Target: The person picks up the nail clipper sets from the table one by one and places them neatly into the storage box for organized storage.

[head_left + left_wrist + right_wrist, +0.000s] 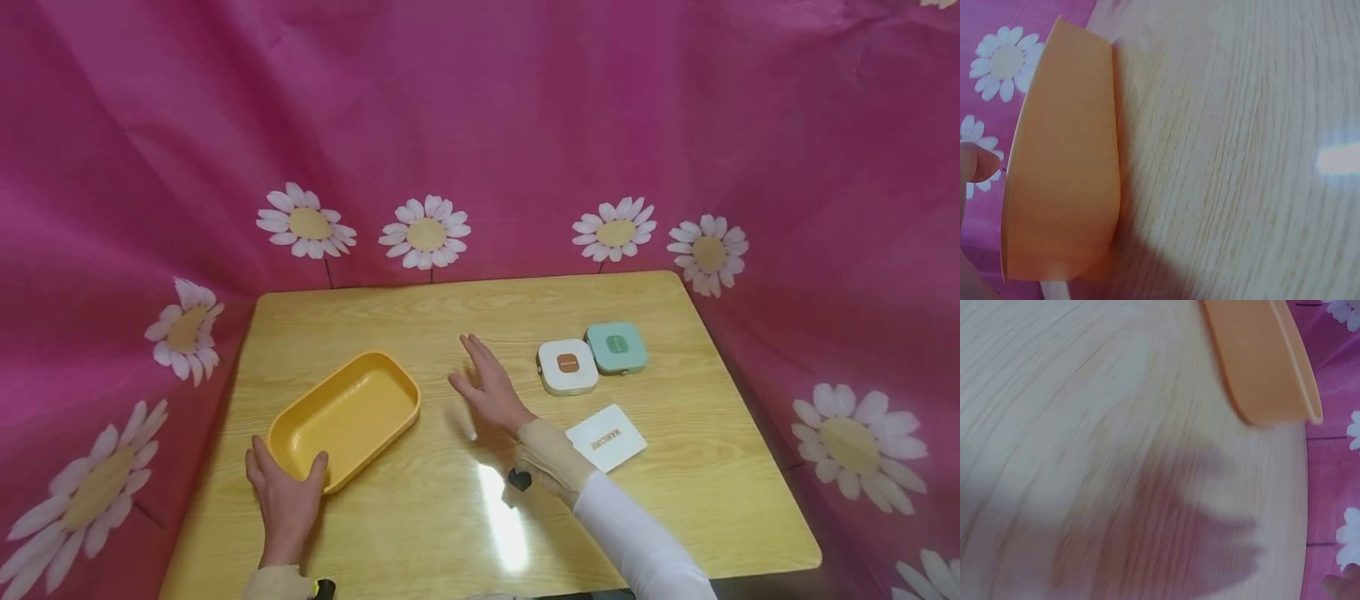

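Observation:
A yellow oblong tray (352, 421) lies slantwise on the left part of the table, its inside bare. At the tray's near left end is my left hand (288, 500), fingers along the outer side and thumb by the near rim. In the left wrist view the thumb tip (982, 164) shows beside the rim of the tray (1066, 156). My right hand (491, 392) hovers over the middle of the table, fingers extended and holding nothing. Its shadow falls on the wood in the right wrist view, short of the tray (1260, 369).
Right of my right hand sit a white rounded-square case (567, 367) with an orange label and a mint green one (617, 347) beside it. Nearer lies a flat white item marked MANICURE (609, 437), partly behind my right forearm. A pink flowered curtain (495, 125) surrounds the wooden table (465, 308).

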`<act>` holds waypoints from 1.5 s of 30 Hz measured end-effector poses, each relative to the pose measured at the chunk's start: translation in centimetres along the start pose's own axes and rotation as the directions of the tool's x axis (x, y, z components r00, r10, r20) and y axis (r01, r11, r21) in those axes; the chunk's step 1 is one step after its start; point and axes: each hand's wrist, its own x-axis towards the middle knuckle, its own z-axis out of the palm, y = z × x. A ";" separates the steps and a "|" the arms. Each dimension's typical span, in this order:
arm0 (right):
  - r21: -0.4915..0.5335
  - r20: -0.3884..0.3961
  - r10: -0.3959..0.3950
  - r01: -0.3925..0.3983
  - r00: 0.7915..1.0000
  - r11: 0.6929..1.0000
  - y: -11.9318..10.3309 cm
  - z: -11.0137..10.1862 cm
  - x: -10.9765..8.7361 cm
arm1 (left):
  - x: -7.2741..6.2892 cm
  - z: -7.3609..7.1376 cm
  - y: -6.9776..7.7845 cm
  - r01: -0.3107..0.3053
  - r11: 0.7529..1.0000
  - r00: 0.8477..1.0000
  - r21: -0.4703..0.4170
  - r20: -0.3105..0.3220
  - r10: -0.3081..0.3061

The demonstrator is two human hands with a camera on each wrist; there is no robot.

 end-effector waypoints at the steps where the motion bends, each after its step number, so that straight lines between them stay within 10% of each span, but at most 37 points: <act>1: 0.011 0.011 0.010 -0.010 1.000 1.000 -0.2 0.3 0.4 | 0.0 0.0 0.0 0.008 0.999 1.000 -0.036 -0.004 -0.008; 8: 0.070 0.120 0.014 -0.023 0.993 0.997 -0.9 3.1 2.1 | -0.6 0.3 0.2 0.111 0.965 0.994 -0.237 0.005 -0.112; 15: 0.095 0.178 -0.010 -0.007 0.984 0.995 -1.2 4.8 2.1 | -0.9 0.9 -0.2 0.097 0.860 0.994 -0.501 0.012 -0.105; 29: 0.201 0.214 -0.045 0.001 0.976 0.980 -1.1 6.9 3.5 | -1.6 1.6 -0.1 0.082 0.748 0.996 -0.658 0.019 -0.093; 45: 0.168 0.155 -0.016 -0.011 0.988 0.986 -1.0 8.4 3.2 | -1.9 2.2 -0.2 0.069 0.734 0.995 -0.676 -0.004 -0.097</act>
